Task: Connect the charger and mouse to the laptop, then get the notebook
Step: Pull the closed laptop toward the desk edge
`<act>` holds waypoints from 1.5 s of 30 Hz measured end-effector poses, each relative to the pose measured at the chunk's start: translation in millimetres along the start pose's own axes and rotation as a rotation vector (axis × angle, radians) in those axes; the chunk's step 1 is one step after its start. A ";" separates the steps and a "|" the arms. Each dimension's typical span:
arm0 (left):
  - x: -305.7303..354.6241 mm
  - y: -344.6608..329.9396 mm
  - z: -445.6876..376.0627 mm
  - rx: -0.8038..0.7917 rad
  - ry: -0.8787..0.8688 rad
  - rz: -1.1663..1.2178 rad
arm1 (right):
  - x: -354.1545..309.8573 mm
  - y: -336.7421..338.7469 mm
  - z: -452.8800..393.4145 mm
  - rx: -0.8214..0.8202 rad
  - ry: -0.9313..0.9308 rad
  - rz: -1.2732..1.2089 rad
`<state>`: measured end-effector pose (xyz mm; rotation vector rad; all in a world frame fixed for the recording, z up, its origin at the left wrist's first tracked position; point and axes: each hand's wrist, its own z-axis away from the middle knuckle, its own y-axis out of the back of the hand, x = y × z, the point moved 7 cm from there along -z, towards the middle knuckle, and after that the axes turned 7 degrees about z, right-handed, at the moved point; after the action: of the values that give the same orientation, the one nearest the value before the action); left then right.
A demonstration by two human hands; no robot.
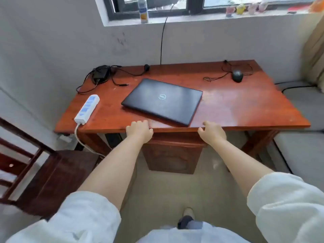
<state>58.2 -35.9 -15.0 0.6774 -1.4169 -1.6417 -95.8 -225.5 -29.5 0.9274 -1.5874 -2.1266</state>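
Note:
A closed black laptop (pixel 162 100) lies at an angle in the middle of the red-brown wooden table (pixel 245 106). The black charger brick (pixel 101 74) with its tangled cable sits at the far left corner, and its loose plug tip (pixel 124 84) lies left of the laptop. A black wired mouse (pixel 237 75) rests at the far right with its cord coiled beside it. My left hand (pixel 139 131) and my right hand (pixel 212 132) both curl over the table's front edge, just in front of the laptop. No notebook is visible.
A white power strip (pixel 87 108) lies at the table's left front, its cord hanging down. A dark wooden chair (pixel 43 174) stands to the left, a grey sofa (pixel 305 137) to the right. A cabinet (pixel 172 155) sits under the table. A bottle (pixel 143 10) stands on the windowsill.

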 end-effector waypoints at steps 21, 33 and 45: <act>-66.6 -17.4 -343.2 -0.115 0.162 0.279 | -33.9 -65.2 -230.0 0.048 -0.677 -0.290; -73.9 -26.8 -344.3 -0.186 0.589 0.610 | -26.4 -52.3 -267.8 0.183 -0.742 -0.385; -46.9 -41.6 -311.7 -0.167 0.711 0.594 | -1.4 -41.4 -302.5 0.104 -0.563 -0.287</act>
<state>330.4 -155.5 -127.7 0.5827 -0.8313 -0.9005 112.4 -430.2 -118.6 0.6448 -1.9289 -2.7019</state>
